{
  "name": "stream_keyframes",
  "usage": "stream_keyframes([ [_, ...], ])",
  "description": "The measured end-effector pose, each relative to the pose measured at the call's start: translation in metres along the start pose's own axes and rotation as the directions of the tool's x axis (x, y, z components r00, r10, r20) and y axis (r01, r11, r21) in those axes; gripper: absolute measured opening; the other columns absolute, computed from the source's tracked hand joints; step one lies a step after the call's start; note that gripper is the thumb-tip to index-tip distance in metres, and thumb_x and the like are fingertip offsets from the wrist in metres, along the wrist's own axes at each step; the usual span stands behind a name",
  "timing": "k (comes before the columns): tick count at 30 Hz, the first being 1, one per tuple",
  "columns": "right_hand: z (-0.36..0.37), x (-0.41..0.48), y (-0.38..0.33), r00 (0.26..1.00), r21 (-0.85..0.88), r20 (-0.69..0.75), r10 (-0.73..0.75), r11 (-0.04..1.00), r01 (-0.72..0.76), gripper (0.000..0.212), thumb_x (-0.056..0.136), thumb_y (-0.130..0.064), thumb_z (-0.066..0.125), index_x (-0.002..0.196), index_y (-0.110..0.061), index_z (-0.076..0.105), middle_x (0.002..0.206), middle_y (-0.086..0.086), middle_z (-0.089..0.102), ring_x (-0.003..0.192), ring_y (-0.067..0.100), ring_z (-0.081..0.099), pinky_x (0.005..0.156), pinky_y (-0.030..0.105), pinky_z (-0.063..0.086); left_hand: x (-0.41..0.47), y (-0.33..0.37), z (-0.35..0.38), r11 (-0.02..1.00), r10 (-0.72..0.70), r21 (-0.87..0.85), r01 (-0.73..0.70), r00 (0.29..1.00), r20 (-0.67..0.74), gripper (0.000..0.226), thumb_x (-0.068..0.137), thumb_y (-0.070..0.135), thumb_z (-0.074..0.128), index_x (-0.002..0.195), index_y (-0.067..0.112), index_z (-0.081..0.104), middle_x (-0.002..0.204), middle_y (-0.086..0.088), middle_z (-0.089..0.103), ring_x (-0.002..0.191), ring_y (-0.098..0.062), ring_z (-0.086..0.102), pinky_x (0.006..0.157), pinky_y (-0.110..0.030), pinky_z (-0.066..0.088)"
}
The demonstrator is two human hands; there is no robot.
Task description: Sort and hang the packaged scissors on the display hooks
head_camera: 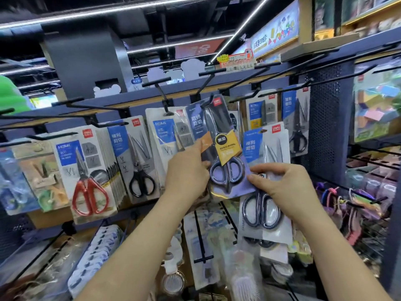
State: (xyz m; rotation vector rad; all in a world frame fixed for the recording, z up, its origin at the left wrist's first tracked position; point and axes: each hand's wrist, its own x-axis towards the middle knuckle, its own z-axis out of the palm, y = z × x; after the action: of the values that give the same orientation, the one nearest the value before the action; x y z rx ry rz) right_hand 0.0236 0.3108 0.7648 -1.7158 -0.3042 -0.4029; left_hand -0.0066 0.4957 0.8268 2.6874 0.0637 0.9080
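L hand (187, 170) grips black-blade scissors pack (224, 146) at left edge, R hand (280, 184) pinches lower-right corner, pack top at hook (205, 84)

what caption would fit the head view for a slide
Left hand holds a yellow-labelled scissors pack up at a display hook while the right hand grips a blue-labelled scissors pack.

You're in a shop, a stationery aisle: above your fingers (267, 169) black display hooks (156, 82) jut from a pegboard wall (325, 137), left of them carded scissors packs (138, 161) hang in rows, and lit promo signs (275, 31) glow overhead.
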Motion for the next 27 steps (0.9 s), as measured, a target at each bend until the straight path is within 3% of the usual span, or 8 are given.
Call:
stream_keyframes([
  [3,-0.005,-0.006,0.003,0.997,-0.01,-0.042,-0.065,0.998,0.065,0.016,0.08,-0.015,0.082,0.079,-0.031,0.078,0.075,-0.021,0.073,0.074,-0.01,0.065,0.071,0.01,0.049,0.001,-0.008,0.001,0.987,0.04,0.156,-0.037,0.999,-0.012,0.053,0.097,0.021,0.055,0.147,0.026,0.035,0.112,-0.01,0.068,0.103,-0.035,0.06,0.071,-0.034,0.034],
  [9,-0.023,-0.023,0.001,0.993,0.219,-0.092,-0.08,0.971,0.099,0.022,0.081,-0.008,0.079,0.078,-0.03,0.079,0.084,-0.015,0.076,0.081,-0.002,0.068,0.075,0.013,0.051,-0.01,-0.024,0.004,0.903,0.071,0.427,-0.042,0.996,-0.053,0.051,0.102,0.033,0.043,0.149,0.025,0.025,0.107,-0.005,0.065,0.091,-0.031,0.064,0.059,-0.035,0.037],
  [12,-0.022,-0.031,0.0,0.995,0.311,-0.05,-0.09,0.945,0.101,0.025,0.08,-0.006,0.078,0.084,-0.03,0.079,0.087,-0.009,0.076,0.082,0.006,0.067,0.079,0.021,0.053,-0.016,-0.025,0.004,0.896,0.111,0.438,-0.077,0.992,-0.052,0.049,0.102,0.031,0.042,0.148,0.031,0.027,0.111,-0.003,0.065,0.092,-0.028,0.063,0.06,-0.034,0.037],
  [15,-0.016,-0.036,0.002,0.992,0.259,-0.017,-0.127,0.958,0.127,0.028,0.079,-0.008,0.079,0.097,-0.028,0.073,0.104,-0.007,0.072,0.101,0.015,0.066,0.097,0.039,0.051,-0.022,-0.024,0.003,0.957,0.126,0.274,-0.1,0.989,-0.081,0.049,0.101,0.033,0.043,0.149,0.04,0.032,0.106,0.002,0.067,0.092,-0.025,0.062,0.064,-0.033,0.042],
  [18,-0.008,-0.041,-0.004,0.987,0.268,-0.012,-0.16,0.95,0.157,0.043,0.078,-0.014,0.081,0.107,-0.04,0.063,0.119,-0.01,0.065,0.115,0.012,0.061,0.105,0.043,0.048,-0.033,-0.021,0.001,0.98,0.126,-0.136,-0.144,0.983,-0.131,0.036,0.099,0.03,0.051,0.133,0.038,0.056,0.073,0.011,0.062,0.074,-0.017,0.061,0.065,-0.035,0.048],
  [22,0.006,-0.044,-0.011,0.981,0.29,0.008,-0.196,0.939,0.185,0.083,0.071,-0.038,0.088,0.138,-0.052,0.041,0.147,-0.025,0.043,0.138,0.002,0.042,0.114,0.044,0.039,-0.062,0.0,-0.004,0.645,0.107,-0.764,0.033,0.985,0.132,0.03,0.09,0.04,0.061,0.12,0.04,0.059,0.082,0.026,0.066,0.074,0.002,0.062,0.066,-0.02,0.048],
  [25,0.02,-0.047,-0.015,0.974,0.375,-0.037,-0.221,0.901,0.219,0.097,0.069,-0.036,0.083,0.147,-0.053,0.027,0.158,-0.025,0.028,0.146,0.002,0.03,0.118,0.043,0.034,-0.081,0.009,0.001,0.572,0.152,-0.82,0.024,0.979,0.134,0.059,0.081,0.041,0.074,0.133,0.04,0.049,0.111,0.022,0.067,0.098,0.0,0.067,0.082,-0.02,0.054],
  [27,0.027,-0.051,-0.017,0.978,0.42,-0.055,-0.203,0.884,0.207,0.092,0.079,-0.03,0.079,0.147,-0.052,0.022,0.16,-0.022,0.026,0.146,0.001,0.03,0.12,0.039,0.033,-0.085,0.008,0.003,0.533,0.072,-0.845,0.051,0.992,0.105,0.056,0.074,0.038,0.079,0.125,0.035,0.055,0.112,0.014,0.07,0.1,-0.004,0.068,0.082,-0.021,0.055],
])
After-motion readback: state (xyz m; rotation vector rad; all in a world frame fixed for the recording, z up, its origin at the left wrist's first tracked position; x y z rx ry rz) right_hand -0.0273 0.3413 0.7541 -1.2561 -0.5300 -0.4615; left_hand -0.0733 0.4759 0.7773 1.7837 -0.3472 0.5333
